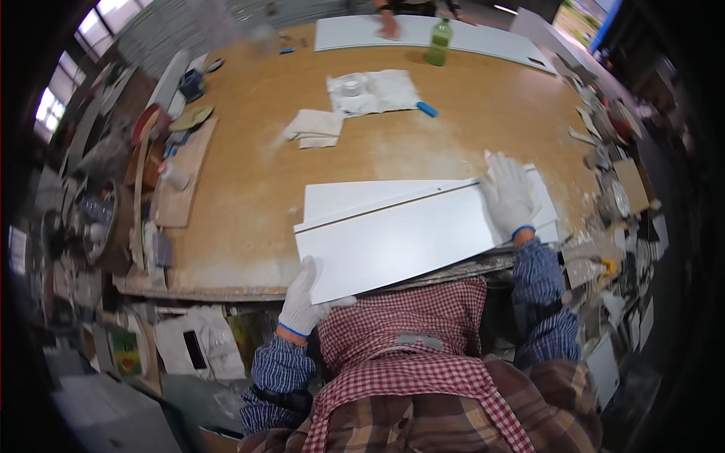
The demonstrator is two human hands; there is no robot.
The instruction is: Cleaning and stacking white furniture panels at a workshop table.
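A long white panel point(393, 238) with a dark groove along its far edge lies tilted across the near edge of the workbench. Beneath it, a second white panel point(355, 194) shows at the far side and at the right end. My left hand point(303, 296), in a white knit glove, grips the upper panel's near left corner, the fingers partly under it. My gloved right hand point(510, 192) lies flat with fingers stretched over the panel's right end. Both sleeves are blue-striped.
Folded cloths point(316, 127), a white sheet point(393, 92) with a tape roll and a blue tool point(427, 109) lie mid-table. Across the bench a person's hands point(389, 26) are at another white panel point(362, 38), beside a green bottle point(438, 41). Clutter lines both sides.
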